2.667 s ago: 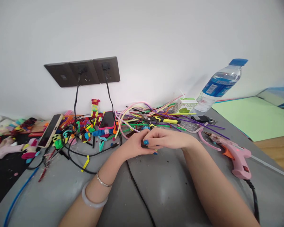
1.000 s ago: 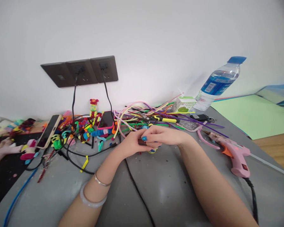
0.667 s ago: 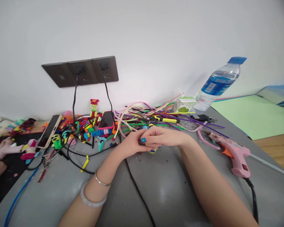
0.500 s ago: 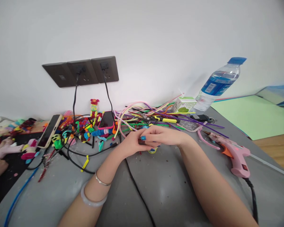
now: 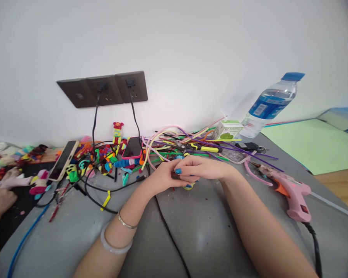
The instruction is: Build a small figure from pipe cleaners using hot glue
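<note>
My left hand and my right hand meet over the grey table, their fingers curled together around a small thing that they mostly hide. A dark reddish-brown bit shows between the fingers. Beneath my right fingers peeks a yellow and blue piece; whether it belongs to the same thing I cannot tell. Just behind my hands lie yellow-and-black handled pliers on a heap of pipe cleaners. A pink glue gun rests to the right of my right arm.
Left are two phones, fuzzy figures and black cables. Another person's hand is at the far left. A juice box, a leaning water bottle and green paper stand or lie at right.
The whole view has shifted slightly, with everything a little further right and down. My hands stay together, with only slight finger movement. The other person's hand shows a bit more.
</note>
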Motion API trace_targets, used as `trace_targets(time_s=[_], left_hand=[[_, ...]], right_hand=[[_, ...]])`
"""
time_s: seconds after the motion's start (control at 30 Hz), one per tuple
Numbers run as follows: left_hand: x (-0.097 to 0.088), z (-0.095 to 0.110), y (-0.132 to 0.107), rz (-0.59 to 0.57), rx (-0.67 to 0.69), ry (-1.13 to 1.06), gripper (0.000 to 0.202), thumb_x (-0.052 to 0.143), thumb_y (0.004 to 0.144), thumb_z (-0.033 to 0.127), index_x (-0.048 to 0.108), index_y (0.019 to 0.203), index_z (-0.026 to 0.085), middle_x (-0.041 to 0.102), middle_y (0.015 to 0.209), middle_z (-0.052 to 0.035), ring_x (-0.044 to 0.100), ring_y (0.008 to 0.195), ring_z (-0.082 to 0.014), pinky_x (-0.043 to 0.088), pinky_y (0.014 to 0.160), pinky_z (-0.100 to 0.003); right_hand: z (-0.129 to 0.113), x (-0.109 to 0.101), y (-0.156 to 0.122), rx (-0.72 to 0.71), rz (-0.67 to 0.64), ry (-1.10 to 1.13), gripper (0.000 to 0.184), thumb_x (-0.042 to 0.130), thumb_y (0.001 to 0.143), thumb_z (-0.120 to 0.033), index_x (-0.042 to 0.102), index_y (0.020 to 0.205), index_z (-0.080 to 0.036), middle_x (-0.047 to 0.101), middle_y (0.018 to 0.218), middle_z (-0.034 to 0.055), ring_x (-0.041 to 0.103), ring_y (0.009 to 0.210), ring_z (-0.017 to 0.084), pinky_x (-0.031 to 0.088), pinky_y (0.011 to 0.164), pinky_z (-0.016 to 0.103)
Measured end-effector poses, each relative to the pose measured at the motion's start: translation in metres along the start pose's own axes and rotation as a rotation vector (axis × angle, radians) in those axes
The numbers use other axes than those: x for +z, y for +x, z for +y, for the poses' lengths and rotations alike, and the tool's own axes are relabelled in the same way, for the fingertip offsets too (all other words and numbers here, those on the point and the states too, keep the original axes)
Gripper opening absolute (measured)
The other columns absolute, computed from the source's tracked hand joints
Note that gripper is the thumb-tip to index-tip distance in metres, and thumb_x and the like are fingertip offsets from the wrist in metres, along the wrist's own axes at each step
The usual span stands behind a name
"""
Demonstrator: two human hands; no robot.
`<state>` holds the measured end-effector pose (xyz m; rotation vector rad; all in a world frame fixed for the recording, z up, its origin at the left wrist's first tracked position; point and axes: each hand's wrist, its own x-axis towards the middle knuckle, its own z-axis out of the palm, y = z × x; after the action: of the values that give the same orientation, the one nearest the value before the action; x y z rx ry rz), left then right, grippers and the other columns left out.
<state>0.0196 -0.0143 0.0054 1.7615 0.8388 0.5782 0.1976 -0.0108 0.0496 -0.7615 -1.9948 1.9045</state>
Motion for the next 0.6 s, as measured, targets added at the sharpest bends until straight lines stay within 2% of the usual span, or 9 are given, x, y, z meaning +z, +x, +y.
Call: trace_targets(time_s=[0.13, 0.2, 0.3, 0.37, 0.43, 0.53, 0.6], left_hand=[[0.0, 0.001, -0.001, -0.027, -0.029, -0.051, 0.041, 0.08, 0.066, 0.027, 0.066, 0.102, 0.015, 0.073, 0.093, -0.0038, 0.069, 0.085, -0.0215, 0.053, 0.073, -0.029], [0.0, 0.001, -0.001, -0.06, -0.037, -0.11, 0.042, 0.08, 0.067, 0.028, 0.065, 0.103, 0.015, 0.074, 0.094, -0.0049, 0.069, 0.086, -0.0217, 0.053, 0.074, -0.03], [0.001, 0.0, 0.0, -0.08, -0.016, -0.14, 0.039, 0.08, 0.068, 0.03, 0.065, 0.101, 0.015, 0.073, 0.093, -0.0066, 0.069, 0.088, -0.021, 0.053, 0.076, -0.03], [0.001, -0.001, 0.0, -0.084, -0.008, -0.133, 0.033, 0.079, 0.069, 0.03, 0.064, 0.094, 0.015, 0.073, 0.088, -0.0063, 0.068, 0.085, -0.0194, 0.052, 0.077, -0.03], [0.002, -0.001, 0.0, -0.085, -0.009, -0.126, 0.03, 0.078, 0.07, 0.031, 0.064, 0.091, 0.016, 0.072, 0.085, -0.0051, 0.068, 0.082, -0.0179, 0.052, 0.078, -0.029], [0.002, -0.001, -0.002, -0.074, 0.003, -0.12, 0.03, 0.078, 0.07, 0.033, 0.064, 0.092, 0.017, 0.072, 0.088, -0.0047, 0.068, 0.084, -0.0176, 0.052, 0.078, -0.029], [0.002, 0.0, -0.004, -0.07, 0.041, -0.094, 0.029, 0.077, 0.072, 0.033, 0.064, 0.092, 0.018, 0.071, 0.089, -0.0043, 0.068, 0.086, -0.0177, 0.052, 0.079, -0.028]], right_hand=[[0.008, -0.002, -0.002, -0.008, -0.009, 0.082, 0.046, 0.053, 0.092, -0.04, 0.046, 0.054, -0.016, 0.04, 0.047, -0.0062, 0.027, 0.043, 0.005, 0.022, 0.044, 0.023], [0.012, -0.004, -0.003, -0.067, -0.012, 0.201, 0.049, 0.055, 0.091, -0.047, 0.043, 0.053, -0.017, 0.037, 0.046, -0.007, 0.026, 0.043, 0.006, 0.023, 0.045, 0.023], [0.017, -0.01, -0.001, -0.159, 0.071, 0.411, 0.053, 0.052, 0.09, -0.056, 0.035, 0.055, -0.021, 0.028, 0.045, -0.009, 0.021, 0.042, 0.007, 0.023, 0.043, 0.023], [0.019, -0.014, 0.002, -0.179, 0.229, 0.47, 0.052, 0.045, 0.092, -0.058, 0.031, 0.058, -0.022, 0.023, 0.046, -0.0097, 0.015, 0.042, 0.007, 0.021, 0.042, 0.023], [0.022, -0.018, 0.006, -0.185, 0.448, 0.407, 0.05, 0.043, 0.093, -0.058, 0.03, 0.059, -0.022, 0.02, 0.048, -0.0097, 0.013, 0.042, 0.008, 0.019, 0.042, 0.024], [0.029, -0.021, 0.012, -0.184, 0.831, 0.075, 0.05, 0.05, 0.089, -0.057, 0.03, 0.059, -0.023, 0.023, 0.051, -0.008, 0.019, 0.044, 0.008, 0.018, 0.044, 0.026], [0.033, -0.021, 0.015, -0.165, 0.99, -0.204, 0.048, 0.055, 0.086, -0.055, 0.035, 0.058, -0.022, 0.028, 0.052, -0.006, 0.026, 0.048, 0.009, 0.02, 0.047, 0.026]])
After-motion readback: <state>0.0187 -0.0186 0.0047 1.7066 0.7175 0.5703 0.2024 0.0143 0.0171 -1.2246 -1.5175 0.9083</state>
